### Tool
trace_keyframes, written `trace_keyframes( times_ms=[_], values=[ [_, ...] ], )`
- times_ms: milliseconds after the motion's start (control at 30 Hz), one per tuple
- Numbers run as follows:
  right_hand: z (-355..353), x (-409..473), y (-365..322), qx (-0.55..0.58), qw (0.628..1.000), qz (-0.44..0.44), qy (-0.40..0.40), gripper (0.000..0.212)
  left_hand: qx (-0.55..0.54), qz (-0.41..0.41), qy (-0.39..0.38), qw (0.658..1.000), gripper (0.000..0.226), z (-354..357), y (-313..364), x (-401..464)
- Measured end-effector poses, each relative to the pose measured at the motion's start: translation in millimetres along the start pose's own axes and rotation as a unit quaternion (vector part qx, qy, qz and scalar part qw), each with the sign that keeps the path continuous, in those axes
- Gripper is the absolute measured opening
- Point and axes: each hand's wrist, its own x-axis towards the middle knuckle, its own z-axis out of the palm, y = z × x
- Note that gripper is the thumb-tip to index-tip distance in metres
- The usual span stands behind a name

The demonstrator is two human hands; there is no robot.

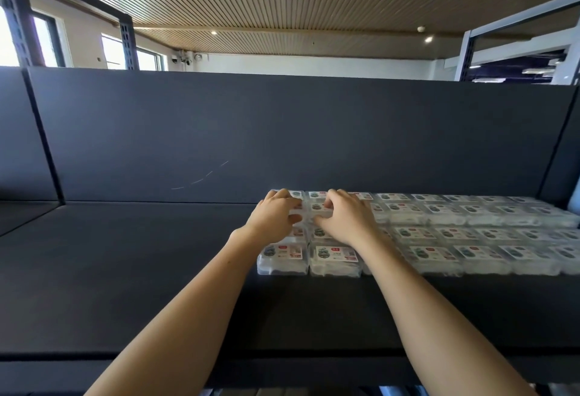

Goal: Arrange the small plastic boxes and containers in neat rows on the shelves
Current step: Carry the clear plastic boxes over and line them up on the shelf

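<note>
Your left hand and right hand both reach onto the dark shelf, fingers curled around one small clear box held between them, above the left end of the rows of boxes lined up against the back panel

No readable text

The clear plastic boxes on the dark shelf are showing white labels with red tags, their printing too blurred to read.
</note>
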Motion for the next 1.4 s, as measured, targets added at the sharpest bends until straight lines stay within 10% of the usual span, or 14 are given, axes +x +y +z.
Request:
trace_keyframes(
  times_ms=[733, 1400],
  values=[
    [-19, -27, -39, -0.021, 0.998, 0.046, -0.047, 0.047, -0.029, -0.087, -0.010, 0.996, 0.053, -55, 18, -47],
    [5, -184, -324, 0.128, 0.970, -0.176, -0.107, 0.055, 0.004, -0.232, 0.010, 0.973, 0.058, -209, -120, -363]
  ],
)
